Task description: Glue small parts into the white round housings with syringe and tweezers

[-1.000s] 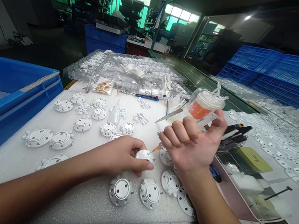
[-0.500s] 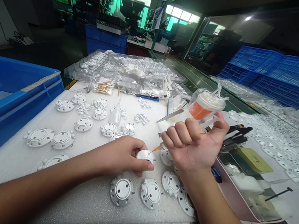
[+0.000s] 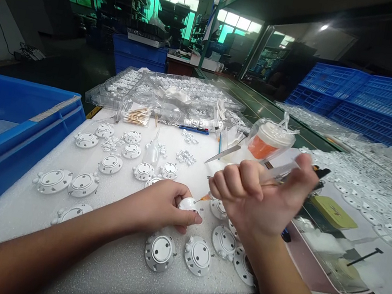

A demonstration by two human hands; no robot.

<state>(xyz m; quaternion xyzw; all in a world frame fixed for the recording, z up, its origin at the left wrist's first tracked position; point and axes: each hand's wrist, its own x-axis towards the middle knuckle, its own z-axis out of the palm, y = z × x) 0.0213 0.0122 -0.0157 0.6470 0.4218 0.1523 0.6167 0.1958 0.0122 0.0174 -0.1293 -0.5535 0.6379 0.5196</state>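
Left hand (image 3: 159, 206) pinches small white part (image 3: 189, 204) on foam sheet (image 3: 20, 208); right hand (image 3: 255, 197) fisted around syringe (image 3: 274, 172), orange tip touching part.

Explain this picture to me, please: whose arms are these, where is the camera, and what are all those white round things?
The camera sits on a worker's head, looking down at their own two bare arms. The left hand pins one small white round part against the white foam mat. The right hand grips a syringe in its fist, with the orange tip pointed at that part. Many similar white round plastic pieces lie scattered on the mat. Beyond them are cotton swabs, clear trays and an orange-filled container. A blue crate stands on the left.
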